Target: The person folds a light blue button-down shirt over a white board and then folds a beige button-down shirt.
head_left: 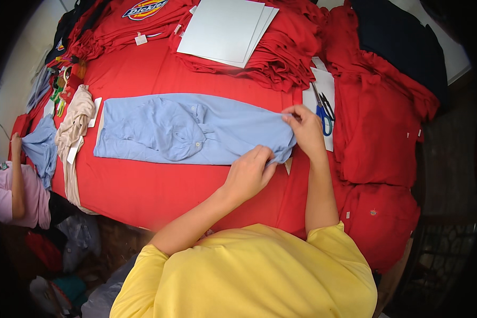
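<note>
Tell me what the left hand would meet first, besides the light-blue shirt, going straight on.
Besides the light-blue shirt it touches, the left hand would probably meet the right hand first, though depth is hard to judge.

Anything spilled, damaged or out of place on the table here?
No spill or damage shows. The beige garment looks untidy: it lies bunched and twisted at the left end of the red-covered table, beside the flatter blue garment.

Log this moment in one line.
left hand: touching light-blue shirt, right end; right hand: pinching same end; shirt: folded, on red cloth; blue-handled scissors: right of right hand
</note>
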A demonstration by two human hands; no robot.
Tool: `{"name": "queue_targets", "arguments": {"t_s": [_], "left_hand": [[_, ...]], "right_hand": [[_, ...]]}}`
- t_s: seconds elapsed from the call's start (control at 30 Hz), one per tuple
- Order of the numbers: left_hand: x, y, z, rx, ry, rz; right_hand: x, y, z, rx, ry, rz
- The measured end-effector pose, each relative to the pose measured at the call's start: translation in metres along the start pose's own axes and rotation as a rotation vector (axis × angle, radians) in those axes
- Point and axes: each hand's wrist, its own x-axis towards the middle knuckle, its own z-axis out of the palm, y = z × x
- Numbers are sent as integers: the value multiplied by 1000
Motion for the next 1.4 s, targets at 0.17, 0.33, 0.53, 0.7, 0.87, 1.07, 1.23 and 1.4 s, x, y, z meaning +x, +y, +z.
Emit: {"name": "queue_targets", "arguments": {"t_s": [0.17,0.33,0.53,0.7,0.87,1.07,1.23,1.4], "left_hand": [[15,-13,23,70,-135,-41],[3,-22,27,287,-70,162],[4,-45,29,469,-116,233],[6,-20,-2,-19,-246,44],[6,-14,-12,-34,-307,-6],[-4,-13,8,164,-429,129],[-2,-17,-16,398,-443,220],[-13,-57,-55,516,-302,102]], "right_hand": [[29,29,10,-141,22,-19],[37,68,10,-231,90,-98],[49,70,32,-367,-29,-104],[41,66,-3,-135,-88,164],[27,67,4,-286,-10,77],[45,68,15,-307,15,103],[31,65,13,-295,152,-93],[-52,2,-6,-131,-223,-139]]}}
